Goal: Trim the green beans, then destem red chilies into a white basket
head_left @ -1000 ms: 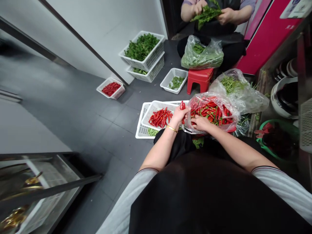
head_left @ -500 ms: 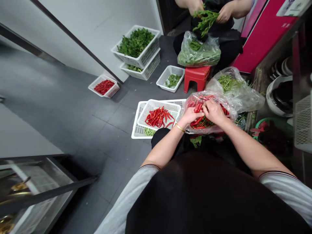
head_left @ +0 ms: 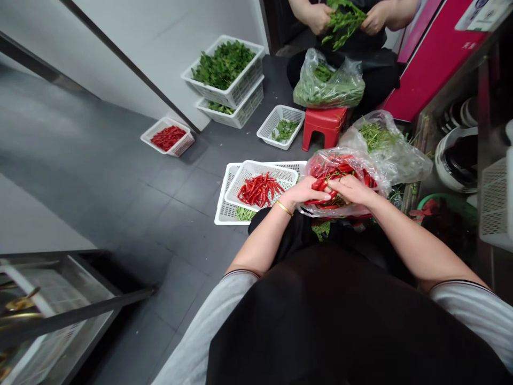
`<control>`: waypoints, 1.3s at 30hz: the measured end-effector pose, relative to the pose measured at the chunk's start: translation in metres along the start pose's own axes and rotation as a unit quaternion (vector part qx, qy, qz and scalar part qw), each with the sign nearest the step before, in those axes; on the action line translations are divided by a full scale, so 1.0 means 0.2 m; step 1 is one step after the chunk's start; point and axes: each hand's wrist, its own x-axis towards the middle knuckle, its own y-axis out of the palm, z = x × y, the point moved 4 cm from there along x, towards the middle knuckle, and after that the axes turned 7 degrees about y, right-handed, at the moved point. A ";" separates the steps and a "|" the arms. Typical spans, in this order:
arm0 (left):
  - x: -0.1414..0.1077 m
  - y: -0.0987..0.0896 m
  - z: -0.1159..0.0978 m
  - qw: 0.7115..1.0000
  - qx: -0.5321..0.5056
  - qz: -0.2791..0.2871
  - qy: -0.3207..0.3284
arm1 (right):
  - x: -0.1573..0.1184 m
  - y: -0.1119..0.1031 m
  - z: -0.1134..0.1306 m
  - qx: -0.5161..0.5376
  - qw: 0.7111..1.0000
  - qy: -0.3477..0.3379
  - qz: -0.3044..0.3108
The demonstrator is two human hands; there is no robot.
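**Left hand:** your left hand (head_left: 305, 191) lies palm-down with its fingers stretched out long and flat, a thin gold bangle (head_left: 284, 207) at the wrist.
**Right hand:** your right hand (head_left: 352, 190) is curved over, fingertips meeting the left hand's fingertips; whether either hand pinches a chilli, you cannot tell.
**Item in hand:** glossy red chillies (head_left: 334, 170) heaped in a clear plastic bag (head_left: 374, 174), directly under both hands, at the bag's mouth.
**Nearby:** a white plastic lattice basket (head_left: 260, 167) holding loose red chillies (head_left: 259, 190) just left of your hands; it sits on a second white lattice basket (head_left: 222, 211).
**Risk:** your left hand passes close above the upper basket, so a knock could tip it. The slippery bag could also sag, spilling chillies on the grey floor tiles (head_left: 188, 192).
**Change from the earlier picture:** your fingers sat bunched and higher in the bag; now they lie lower and longer, and the bag's mouth has slackened.
**Co-worker:** a seated person's hands (head_left: 344, 18) hold leafy green stems, well apart from yours.
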 end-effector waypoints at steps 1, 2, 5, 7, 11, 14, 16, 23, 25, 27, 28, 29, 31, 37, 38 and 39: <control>0.00 0.02 0.01 0.999 -0.030 -0.029 -0.007 | 0.01 -0.02 0.01 -0.063 0.996 0.006 -0.066; 0.00 0.03 0.03 0.996 -0.065 -0.062 -0.017 | 0.02 -0.03 0.01 -0.125 0.984 0.019 -0.124; -0.02 0.06 0.08 0.970 -0.177 -0.158 -0.054 | 0.07 -0.01 -0.04 -0.263 0.944 0.103 -0.172; -0.04 0.03 0.08 0.949 -0.236 -0.198 -0.068 | 0.12 0.07 -0.08 -0.309 0.934 0.140 -0.111; -0.11 -0.08 0.03 0.921 -0.298 -0.245 -0.049 | 0.18 0.34 -0.10 -0.318 0.934 0.116 0.117; -0.13 -0.13 0.01 0.924 -0.301 -0.237 -0.018 | 0.22 0.39 -0.11 -0.302 0.933 0.089 0.174; -0.11 -0.13 0.03 0.933 -0.282 -0.225 -0.012 | 0.23 0.30 -0.16 -0.250 0.956 0.092 0.119; 0.12 0.00 0.18 0.965 -0.143 -0.214 -0.044 | 0.17 -0.06 -0.30 0.270 0.956 0.113 -0.010; 0.19 0.04 0.20 0.970 -0.140 -0.197 -0.033 | 0.15 -0.07 -0.28 0.346 0.933 0.088 -0.050; 0.22 0.06 0.19 0.964 -0.170 -0.201 -0.019 | 0.14 -0.04 -0.26 0.383 0.915 0.074 -0.107; 0.22 0.05 0.19 0.957 -0.196 -0.213 -0.018 | 0.12 -0.01 -0.24 0.382 0.913 0.072 -0.120; 0.21 0.05 0.18 0.949 -0.222 -0.225 -0.021 | 0.11 0.03 -0.23 0.370 0.919 0.071 -0.113; 0.18 0.03 0.18 0.937 -0.262 -0.230 -0.038 | 0.09 0.11 -0.20 0.322 0.942 0.063 -0.066; 0.06 0.01 0.14 0.961 -0.213 -0.174 -0.041 | 0.03 0.14 -0.18 0.300 0.953 0.037 0.011; 0.05 0.02 0.13 0.968 -0.188 -0.163 -0.046 | 0.03 0.12 -0.18 0.323 0.945 0.041 0.015; 0.04 0.02 0.12 0.974 -0.167 -0.148 -0.050 | 0.03 0.10 -0.18 0.340 0.939 0.043 0.011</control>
